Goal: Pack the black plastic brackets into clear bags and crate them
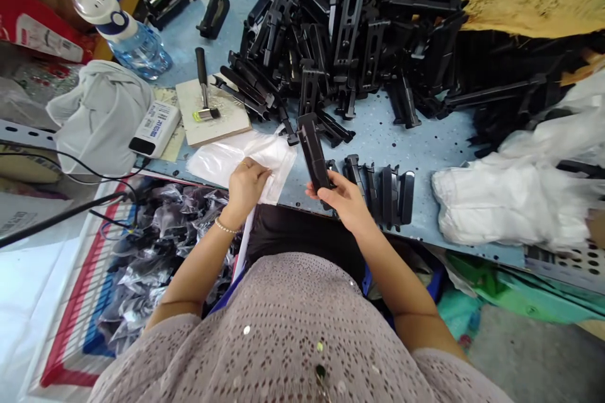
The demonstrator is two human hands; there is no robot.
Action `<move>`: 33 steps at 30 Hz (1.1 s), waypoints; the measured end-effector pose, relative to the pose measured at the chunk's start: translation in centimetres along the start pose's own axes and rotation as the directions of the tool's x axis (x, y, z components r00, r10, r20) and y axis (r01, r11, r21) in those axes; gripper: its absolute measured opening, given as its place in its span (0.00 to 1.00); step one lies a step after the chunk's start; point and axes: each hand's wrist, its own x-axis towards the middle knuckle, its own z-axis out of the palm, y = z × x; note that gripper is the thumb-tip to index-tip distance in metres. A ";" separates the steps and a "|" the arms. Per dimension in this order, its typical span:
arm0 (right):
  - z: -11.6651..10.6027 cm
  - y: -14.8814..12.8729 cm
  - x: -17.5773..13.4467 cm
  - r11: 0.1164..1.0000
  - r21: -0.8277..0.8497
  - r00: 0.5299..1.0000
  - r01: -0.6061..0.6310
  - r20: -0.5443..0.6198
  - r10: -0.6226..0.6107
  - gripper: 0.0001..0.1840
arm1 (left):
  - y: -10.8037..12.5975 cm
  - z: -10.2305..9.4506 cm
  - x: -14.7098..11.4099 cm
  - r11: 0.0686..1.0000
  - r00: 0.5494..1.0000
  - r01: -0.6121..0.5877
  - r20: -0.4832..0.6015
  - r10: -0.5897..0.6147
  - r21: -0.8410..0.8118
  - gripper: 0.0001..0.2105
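- I'm counting 2 bare hands over 1 blue, dark-speckled surface (439,145).
- R hand (347,201) is holding 1 black part (312,151), long & narrow, hard-looking; its fingers are clamped on the lower end, the upper end is pointing away from me, nr the pile.
- L hand (246,186) is wearing 1 beaded bracelet (227,227) & pinching 1 thin plastic bag (212,160), whitish, see-thru, wrinkled; thumb & fingertip are pressed together on its edge.
- Just beside R hand, I'm seeing a row of black parts (390,195), at least 4, lying side by side; others may be hiding behind the hand.
- Beyond, 1 big pile (350,25) of similar pcs is lying tangled, too many to count, some w/ slots; 2 more pcs (215,9) are lying apart, upper L.
- 1 hammer (202,75), dark handle, is resting on 1 pale flat board (227,123).
- Farther L: 1 clear bluish btl (139,47), 1 white box (155,129), 1 soft grey cloth (99,107) are sitting close together.
- Far R, white bundle (496,201) is looking soft & creased; can't count layers.
- Below L, 1 red-rimmed basket (70,327) is holding many shiny, crinkled plastic-wrapped pcs.
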 end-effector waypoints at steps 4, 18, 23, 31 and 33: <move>2.2 1.4 0.8 0.931 0.339 0.990 -0.139 0.071 0.122 0.27 | -0.2 -1.2 0.6 0.915 0.979 0.198 0.109 -0.170 -0.353 0.10; 6.5 2.1 4.4 0.750 0.586 0.947 -0.307 0.270 0.176 0.22 | -0.3 -0.9 -0.1 0.823 0.982 0.185 0.131 -0.136 -0.537 0.12; 5.8 2.4 4.1 0.744 0.605 0.959 -0.284 0.171 0.227 0.21 | 0.9 -2.7 -0.9 0.902 0.983 -0.016 -0.171 -0.065 -0.432 0.06; 4.4 3.2 3.2 0.755 0.600 0.955 -0.265 0.056 0.291 0.22 | 0.9 -4.9 0.2 0.836 0.897 -0.419 0.021 0.441 0.354 0.21; 4.3 3.0 3.0 0.795 0.557 0.964 -0.239 0.038 0.263 0.21 | 1.1 -5.0 0.4 0.828 0.893 -0.440 0.068 0.446 0.348 0.24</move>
